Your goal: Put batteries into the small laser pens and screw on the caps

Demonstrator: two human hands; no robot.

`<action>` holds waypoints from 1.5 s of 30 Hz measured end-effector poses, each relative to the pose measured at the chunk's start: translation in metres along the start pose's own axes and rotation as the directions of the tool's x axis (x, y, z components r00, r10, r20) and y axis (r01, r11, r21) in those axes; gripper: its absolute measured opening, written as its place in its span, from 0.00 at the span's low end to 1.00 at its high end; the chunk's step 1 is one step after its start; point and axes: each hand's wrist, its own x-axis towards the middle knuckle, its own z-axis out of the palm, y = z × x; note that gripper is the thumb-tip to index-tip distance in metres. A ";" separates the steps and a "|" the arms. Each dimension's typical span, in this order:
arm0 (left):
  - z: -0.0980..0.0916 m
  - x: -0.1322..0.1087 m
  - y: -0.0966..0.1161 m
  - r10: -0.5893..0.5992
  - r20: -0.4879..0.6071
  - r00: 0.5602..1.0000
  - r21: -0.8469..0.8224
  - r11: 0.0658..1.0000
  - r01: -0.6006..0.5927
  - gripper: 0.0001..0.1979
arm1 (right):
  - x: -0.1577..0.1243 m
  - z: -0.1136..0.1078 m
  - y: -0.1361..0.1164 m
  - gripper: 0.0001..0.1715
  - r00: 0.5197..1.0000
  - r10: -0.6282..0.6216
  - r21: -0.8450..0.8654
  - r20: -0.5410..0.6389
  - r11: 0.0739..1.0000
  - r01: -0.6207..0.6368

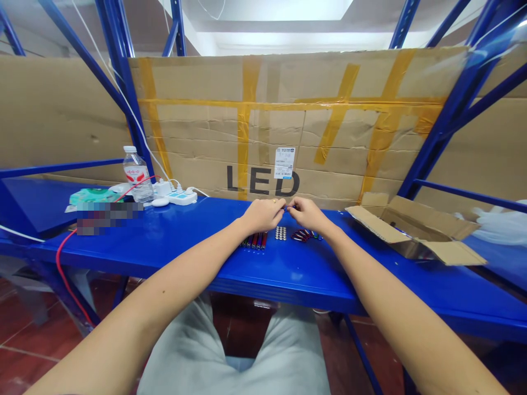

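My left hand (pixel 265 214) and my right hand (pixel 307 214) meet above the blue tabletop (pixel 181 233), fingers pinched close together. Whatever small thing lies between the fingertips is too hidden to name. Below my left hand is a row of slim metallic tubes (pixel 256 241), red, blue and dark, partly covered by that hand. Beside them, small silver round pieces (pixel 281 233) sit in a neat block. Near my right wrist lies a cluster of red, blue and green loops (pixel 302 236) resembling small carabiners.
An open cardboard box (pixel 415 230) stands on the right. To the left are a water bottle (pixel 138 175), a white power strip (pixel 181 196), a green packet (pixel 93 196) and a red cable (pixel 61 263). A taped cardboard panel (pixel 197 137) backs the table, between blue posts.
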 end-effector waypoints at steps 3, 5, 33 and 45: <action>0.003 0.000 -0.003 0.001 -0.029 1.000 -0.009 1.000 -0.001 0.13 | 0.000 0.000 0.000 0.06 1.000 -0.016 -0.042 0.001 0.999 0.016; 0.004 0.000 -0.004 -0.003 -0.037 0.999 -0.024 1.000 0.002 0.12 | 0.000 -0.001 0.000 0.05 0.999 -0.037 -0.056 0.007 0.998 0.037; 0.012 0.005 -0.011 0.043 -0.080 0.996 -0.363 0.929 -0.069 0.09 | -0.003 -0.011 0.004 0.05 0.993 0.027 0.122 0.116 0.992 -0.042; 0.009 0.004 -0.016 -0.050 -0.031 0.998 -0.342 0.939 0.036 0.11 | 0.001 -0.010 0.014 0.09 0.972 0.191 0.341 0.141 0.912 -0.228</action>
